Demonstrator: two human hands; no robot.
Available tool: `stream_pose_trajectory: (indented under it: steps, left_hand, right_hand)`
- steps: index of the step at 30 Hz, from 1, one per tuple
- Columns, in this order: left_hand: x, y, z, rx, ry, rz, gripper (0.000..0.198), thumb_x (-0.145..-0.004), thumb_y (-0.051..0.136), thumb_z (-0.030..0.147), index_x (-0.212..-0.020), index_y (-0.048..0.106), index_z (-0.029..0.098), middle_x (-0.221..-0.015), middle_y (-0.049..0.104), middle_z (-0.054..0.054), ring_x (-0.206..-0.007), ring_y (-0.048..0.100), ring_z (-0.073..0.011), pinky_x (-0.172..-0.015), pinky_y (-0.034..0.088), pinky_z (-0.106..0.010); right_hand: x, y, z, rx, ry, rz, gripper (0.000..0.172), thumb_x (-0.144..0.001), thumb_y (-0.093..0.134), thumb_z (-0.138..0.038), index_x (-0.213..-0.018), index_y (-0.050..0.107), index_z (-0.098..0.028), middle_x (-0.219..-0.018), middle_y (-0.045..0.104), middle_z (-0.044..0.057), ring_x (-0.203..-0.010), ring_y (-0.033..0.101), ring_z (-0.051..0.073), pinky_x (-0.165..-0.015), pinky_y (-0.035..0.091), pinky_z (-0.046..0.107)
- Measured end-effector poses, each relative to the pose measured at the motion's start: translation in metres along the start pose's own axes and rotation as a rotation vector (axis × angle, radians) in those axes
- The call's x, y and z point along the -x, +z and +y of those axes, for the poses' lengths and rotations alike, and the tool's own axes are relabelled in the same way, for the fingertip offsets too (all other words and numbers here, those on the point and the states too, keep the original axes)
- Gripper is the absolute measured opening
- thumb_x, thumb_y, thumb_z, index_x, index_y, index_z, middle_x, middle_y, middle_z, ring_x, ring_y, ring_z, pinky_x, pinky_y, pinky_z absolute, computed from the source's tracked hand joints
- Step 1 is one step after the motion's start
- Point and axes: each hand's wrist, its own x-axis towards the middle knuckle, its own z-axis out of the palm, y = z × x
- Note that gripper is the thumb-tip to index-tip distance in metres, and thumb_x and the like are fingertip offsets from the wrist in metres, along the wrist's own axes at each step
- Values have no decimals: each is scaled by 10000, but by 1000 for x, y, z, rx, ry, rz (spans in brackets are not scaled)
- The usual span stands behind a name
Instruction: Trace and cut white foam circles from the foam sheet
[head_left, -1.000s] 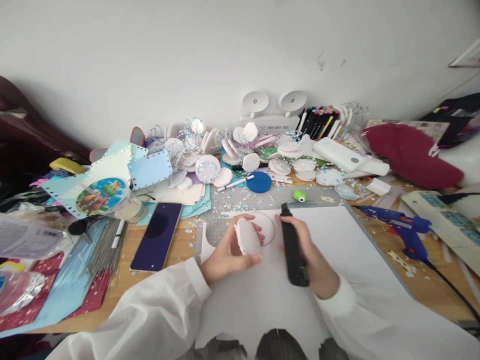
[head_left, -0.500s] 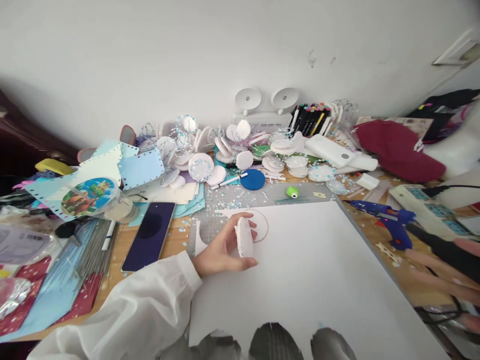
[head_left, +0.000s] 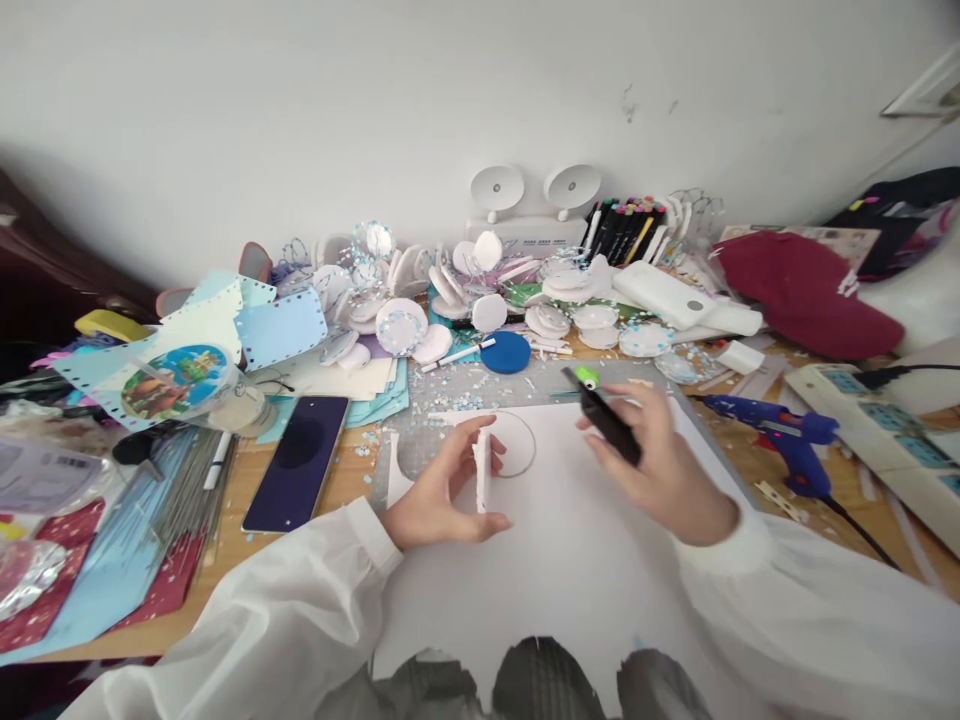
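Note:
My left hand is curled around a small white foam-like disc, held edge-on with a ragged side. It is just above a large white sheet with semicircular cut-outs along its near edge. A thin round outline shows on the sheet behind my left fingers. Over the sheet's far right part, my right hand grips a long, flat black tool; its exact kind is not clear. The tool's far end reaches towards a small green item on the grey cutting mat.
A blue glue gun and a power strip lie to the right. At left are a phone and a lidded cup. White discs and a blue disc crowd the back, near a maroon cap.
My right hand has moved from the right edge to over the sheet, bringing the black tool with it. My left hand stays in place, while the white disc has turned more edge-on.

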Motion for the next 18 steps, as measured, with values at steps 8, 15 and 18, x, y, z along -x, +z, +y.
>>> stream_pose_trajectory:
  steps: [8,15,18]
  left_hand:
    - [-3,0,9,-271,-20,16,934,-589,786,251,-1378,286,235,-1212,457,-117,-1089,488,-266,-972,401,-443]
    - [-10,-3,11,-481,-12,92,696,-558,754,257,-1122,347,220,-1043,423,-50,-909,455,-199,-820,426,-348]
    - [-10,-4,11,-486,-3,146,713,-557,741,301,-1126,321,216,-1009,405,-40,-889,448,-198,-803,424,-349]
  right_hand:
    - [-22,48,0,187,-109,136,317,-916,506,-285,-1226,487,-218,-1091,630,108,-1031,596,256,-896,481,404]
    - [-23,41,-1,242,-53,141,363,-871,573,-293,-1217,491,-224,-1010,632,85,-914,627,242,-772,520,354]
    - [-24,40,-3,230,-181,72,413,-870,514,-224,-1276,450,-179,-1075,587,141,-1029,571,288,-881,490,448]
